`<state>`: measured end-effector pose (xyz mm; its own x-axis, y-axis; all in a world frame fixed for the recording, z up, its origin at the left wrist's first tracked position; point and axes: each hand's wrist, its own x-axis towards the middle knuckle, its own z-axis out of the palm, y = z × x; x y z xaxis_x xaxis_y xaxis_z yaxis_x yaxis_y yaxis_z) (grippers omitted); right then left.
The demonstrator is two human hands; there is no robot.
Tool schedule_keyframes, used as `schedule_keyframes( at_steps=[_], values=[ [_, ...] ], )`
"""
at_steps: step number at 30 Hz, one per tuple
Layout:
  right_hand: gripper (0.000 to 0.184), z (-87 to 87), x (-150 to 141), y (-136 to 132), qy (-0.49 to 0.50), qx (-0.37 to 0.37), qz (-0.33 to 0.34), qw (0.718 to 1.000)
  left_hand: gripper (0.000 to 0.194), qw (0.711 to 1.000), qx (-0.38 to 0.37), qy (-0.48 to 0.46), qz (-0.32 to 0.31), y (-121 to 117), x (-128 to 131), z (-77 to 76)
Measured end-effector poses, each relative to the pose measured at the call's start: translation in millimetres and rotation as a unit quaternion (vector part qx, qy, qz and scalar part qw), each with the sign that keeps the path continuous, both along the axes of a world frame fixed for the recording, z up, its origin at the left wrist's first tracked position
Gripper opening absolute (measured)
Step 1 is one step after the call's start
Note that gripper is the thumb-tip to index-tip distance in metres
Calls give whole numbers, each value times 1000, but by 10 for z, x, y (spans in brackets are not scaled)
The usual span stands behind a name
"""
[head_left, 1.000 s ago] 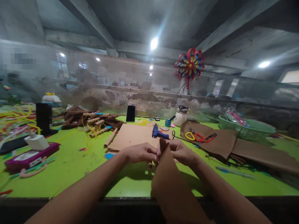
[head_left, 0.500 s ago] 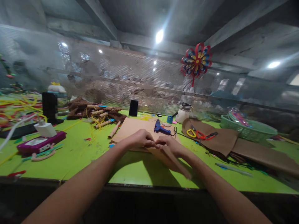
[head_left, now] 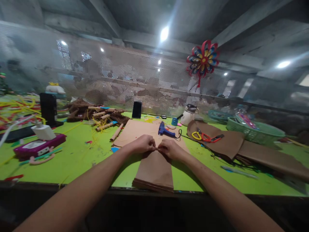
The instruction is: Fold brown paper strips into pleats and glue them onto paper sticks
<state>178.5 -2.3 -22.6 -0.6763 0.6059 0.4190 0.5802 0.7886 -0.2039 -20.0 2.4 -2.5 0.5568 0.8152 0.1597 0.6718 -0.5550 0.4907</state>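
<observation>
Both hands were at the far end of the brown paper (head_left: 155, 170). L hand (head_left: 144, 144) pinched its far edge btwn thumb & fingers; R hand (head_left: 170, 149) pinched the same edge just beside it, fingertips v. close; can't tell if they touched. Paper ran from there twd the person, btwn the forearms, over the green surface (head_left: 72, 151), wider near end by the front edge, w/ several layers showing there.

Just beyond the hands lay a tan sheet (head_left: 135, 129), w/ a blue glue gun (head_left: 166, 131) on its R part, cord curling R. Behind: a phone (head_left: 136, 109) upright, a blue pot (head_left: 174, 121) & a white jug (head_left: 187, 116). To the R, brown sheets (head_left: 231, 143) w/ a red-handled tool (head_left: 207, 138) & a yellow handle (head_left: 196, 136) on top; pen (head_left: 238, 172) in front of them, green basket (head_left: 267, 132) behind.

L of the tan sheet: a paper roll (head_left: 117, 132), then a pile w/ more rolls & yellow strands. Far L, a purple pwr strip (head_left: 40, 147) w/ a white plug (head_left: 43, 132) in it. Mesh screen (head_left: 145, 80) stood at the back, red flower (head_left: 203, 60) up in front of it.
</observation>
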Motion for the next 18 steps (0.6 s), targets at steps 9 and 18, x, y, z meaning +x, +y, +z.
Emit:
schedule_keyframes(
  at_steps=[9,18],
  values=[
    [14,8,0,-11,-10,10,-15,1000,26,1000,0,26,12,1,10,-1],
    [9,-49,-33,-14,-8,18,-34,999,21,999,16,27,-14,20,20,-24]
  ],
)
